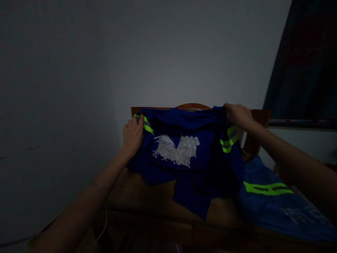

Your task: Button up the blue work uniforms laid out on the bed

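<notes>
A dark blue jacket [202, 158] with neon yellow and grey bands on its sleeves hangs spread between my two hands. A whitish print of shapes and characters covers its middle. My left hand [133, 133] grips it at the upper left, next to a banded sleeve. At the upper right, my right hand [239, 114] pinches the cloth near the collar line. The lower part of the jacket rests on the wooden tabletop [150, 200]. Its far side is hidden.
A lighter blue garment [279, 207] with a neon yellow strip lies at the right side of the table. Behind the jacket rises a wooden backboard [193, 105] against a pale wall [171, 52]. A thin white cord [105, 221] hangs at the lower left. The room is dim.
</notes>
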Motion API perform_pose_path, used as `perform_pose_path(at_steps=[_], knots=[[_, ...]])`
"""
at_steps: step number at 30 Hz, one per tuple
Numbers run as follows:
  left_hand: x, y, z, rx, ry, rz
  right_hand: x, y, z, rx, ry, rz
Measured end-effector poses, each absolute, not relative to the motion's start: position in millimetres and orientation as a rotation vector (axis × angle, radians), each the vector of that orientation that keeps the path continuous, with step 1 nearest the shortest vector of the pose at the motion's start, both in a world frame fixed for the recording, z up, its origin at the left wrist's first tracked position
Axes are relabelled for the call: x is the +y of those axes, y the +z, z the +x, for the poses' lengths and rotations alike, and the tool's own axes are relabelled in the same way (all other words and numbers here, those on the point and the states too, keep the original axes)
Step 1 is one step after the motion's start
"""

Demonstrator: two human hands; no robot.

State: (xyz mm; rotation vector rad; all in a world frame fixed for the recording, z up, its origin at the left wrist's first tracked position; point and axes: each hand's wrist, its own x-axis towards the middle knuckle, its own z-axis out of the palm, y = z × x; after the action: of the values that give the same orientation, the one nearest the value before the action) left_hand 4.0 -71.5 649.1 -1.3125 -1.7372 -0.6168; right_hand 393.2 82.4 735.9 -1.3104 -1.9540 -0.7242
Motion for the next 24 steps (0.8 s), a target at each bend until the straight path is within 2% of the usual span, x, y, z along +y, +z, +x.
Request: perform_pose_path(at_steps=[5, 9, 15, 19, 24], knots=[[-51.6, 611.4, 0.4, -1.816, -0.452, -1.47, 94.5, 671.2, 416.0, -2.111, -0.666, -1.499], [-36.2, 588.5, 3.9, -1.842, -0.358, -1.594, 88.0, 597.1, 427.3, -2.273, -0.463, -1.647], [-23.1, 573.9, 30.8, -1.8, -0.563, -1.648, 44.1, 503.1, 388.7, -2.351, -0.156, -1.124], [-20.4, 584.9, 63.4, -1.731, -0.779, -1.621, 9.5, 488.7, 341.1, -2.277, -0.128, -0.992], [-21.3, 619.4, 102.8, -1.614, -1.012, -1.527, 4.0, 518.3, 305.6, -2.141, -0.223, -1.039]])
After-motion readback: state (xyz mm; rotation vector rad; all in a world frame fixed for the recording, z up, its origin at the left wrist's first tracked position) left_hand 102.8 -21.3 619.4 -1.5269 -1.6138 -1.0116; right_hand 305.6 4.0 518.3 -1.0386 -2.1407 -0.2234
